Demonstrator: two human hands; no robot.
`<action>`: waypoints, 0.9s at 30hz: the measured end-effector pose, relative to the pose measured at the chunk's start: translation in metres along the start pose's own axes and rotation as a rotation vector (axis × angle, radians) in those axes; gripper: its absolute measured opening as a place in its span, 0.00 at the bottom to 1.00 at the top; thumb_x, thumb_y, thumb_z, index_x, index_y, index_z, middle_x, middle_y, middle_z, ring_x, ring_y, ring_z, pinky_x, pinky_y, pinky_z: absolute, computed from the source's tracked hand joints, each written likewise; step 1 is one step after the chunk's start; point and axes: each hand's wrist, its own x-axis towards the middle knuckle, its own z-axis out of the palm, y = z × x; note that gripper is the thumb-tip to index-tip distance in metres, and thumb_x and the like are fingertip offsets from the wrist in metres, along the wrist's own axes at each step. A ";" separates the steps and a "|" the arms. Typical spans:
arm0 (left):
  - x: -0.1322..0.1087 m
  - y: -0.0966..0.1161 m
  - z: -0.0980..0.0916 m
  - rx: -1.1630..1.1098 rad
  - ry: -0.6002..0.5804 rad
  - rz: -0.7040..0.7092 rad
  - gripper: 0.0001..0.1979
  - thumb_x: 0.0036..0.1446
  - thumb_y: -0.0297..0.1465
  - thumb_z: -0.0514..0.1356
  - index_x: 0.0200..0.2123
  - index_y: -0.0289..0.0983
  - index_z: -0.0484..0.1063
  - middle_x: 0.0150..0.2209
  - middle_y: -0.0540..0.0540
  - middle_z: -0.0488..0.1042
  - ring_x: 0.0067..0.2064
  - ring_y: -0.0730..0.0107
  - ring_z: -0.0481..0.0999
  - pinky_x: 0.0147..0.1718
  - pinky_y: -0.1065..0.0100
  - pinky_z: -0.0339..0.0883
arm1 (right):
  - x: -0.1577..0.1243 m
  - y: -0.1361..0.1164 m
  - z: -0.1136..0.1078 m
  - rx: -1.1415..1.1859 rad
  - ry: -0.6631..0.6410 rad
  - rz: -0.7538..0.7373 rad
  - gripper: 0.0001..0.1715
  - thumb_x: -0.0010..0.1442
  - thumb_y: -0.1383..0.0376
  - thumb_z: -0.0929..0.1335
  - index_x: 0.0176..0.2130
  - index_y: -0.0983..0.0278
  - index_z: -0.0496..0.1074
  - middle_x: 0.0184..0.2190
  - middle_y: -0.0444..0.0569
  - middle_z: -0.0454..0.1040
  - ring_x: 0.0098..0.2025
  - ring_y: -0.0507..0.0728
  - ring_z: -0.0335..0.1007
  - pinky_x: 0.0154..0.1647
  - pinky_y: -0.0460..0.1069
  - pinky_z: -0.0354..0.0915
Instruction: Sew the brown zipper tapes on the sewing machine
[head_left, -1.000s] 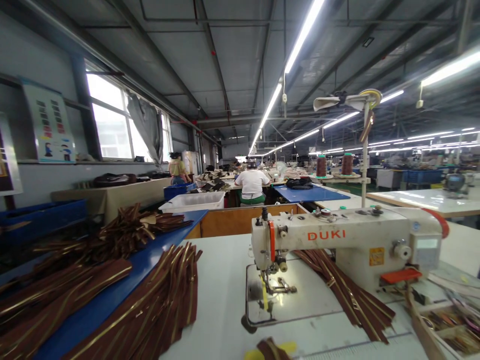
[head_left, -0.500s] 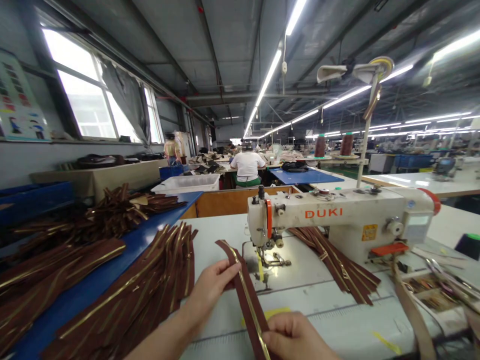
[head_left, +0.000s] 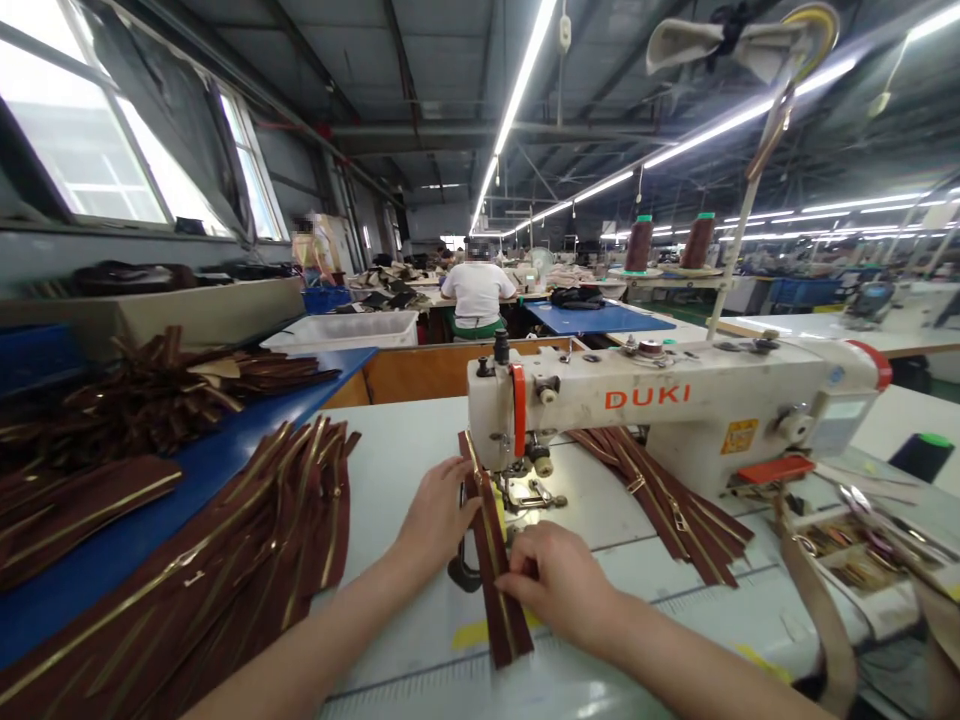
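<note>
Long strip lights run down the ceiling of a wide workshop, with windows on the left wall and a person in a white shirt [head_left: 478, 295] seated with their back to me at a far bench. Closer in, a pale counter [head_left: 405, 450] carries a white DUKI sewing machine [head_left: 675, 410]. From my remote seat I see the left hand [head_left: 435, 515] beside the machine's head, its fingers [head_left: 466, 500] closed on the left edge of a brown zipper strip [head_left: 511, 632] with a gold line down its middle. The right hand [head_left: 559, 580] sits nearer the camera on the strip's right side, fingers [head_left: 526, 572] bent and pressed onto it, gripping it against the counter. That strip lies flat, its far end just beside the presser foot [head_left: 529, 490] and its near end pointing toward me. To the left lies a thick stack of like strips [head_left: 247, 570], partly on a blue board [head_left: 225, 450]. More strips [head_left: 660, 500] fan out behind and under the machine's arm. Two dark thread cones [head_left: 639, 245] stand on a stand beyond, and a tray of small parts [head_left: 847, 540] sits at the right edge.
</note>
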 end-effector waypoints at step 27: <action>-0.048 -0.004 0.005 0.577 -0.265 0.424 0.18 0.64 0.36 0.50 0.55 0.39 0.65 0.55 0.40 0.69 0.56 0.59 0.68 0.55 0.57 0.64 | 0.016 0.009 -0.005 -0.181 0.024 -0.182 0.10 0.62 0.70 0.63 0.39 0.64 0.73 0.35 0.49 0.71 0.42 0.57 0.65 0.44 0.49 0.60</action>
